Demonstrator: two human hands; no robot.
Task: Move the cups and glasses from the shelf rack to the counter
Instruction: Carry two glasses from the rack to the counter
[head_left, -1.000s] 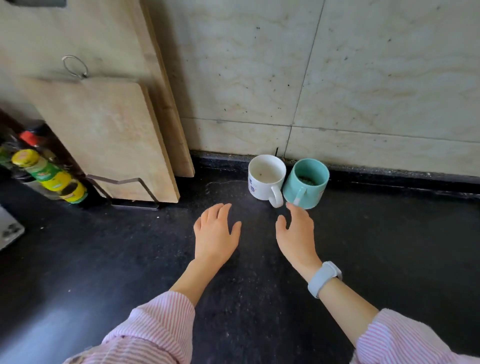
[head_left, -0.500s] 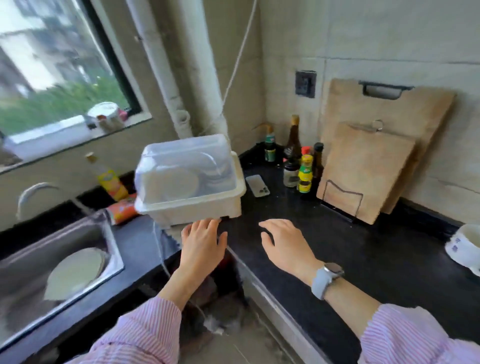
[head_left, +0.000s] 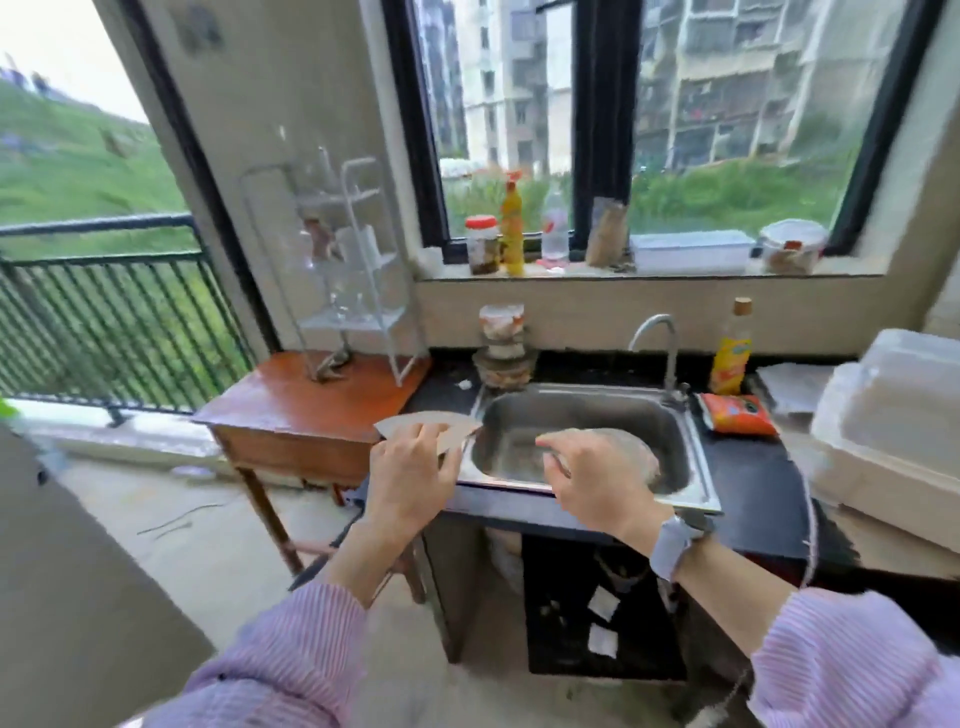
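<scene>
The white wire shelf rack (head_left: 363, 270) stands on a small wooden table (head_left: 291, 405) at the left, beside the window frame. Clear glasses (head_left: 332, 260) sit on its shelves, blurred by motion. The black counter (head_left: 743, 467) runs right from the steel sink (head_left: 670, 431). My left hand (head_left: 410, 478) hovers in front of the sink's left edge, fingers loosely apart and holding nothing. My right hand (head_left: 597, 483), with a watch on the wrist, floats over the sink's front rim, also with nothing in it. Both hands are well short of the rack.
A flat beige piece (head_left: 415, 418) lies at the sink's left corner, just past my left hand. Stacked jars (head_left: 503, 345), a tap (head_left: 657, 348), a yellow bottle (head_left: 731, 353) and an orange packet (head_left: 737, 413) surround the sink. A covered plastic dish box (head_left: 893, 431) fills the counter's right end.
My view has swung left from the two mugs by the wall, past the dish box, to the sink and the rack. Both hands stay raised with nothing in them.
</scene>
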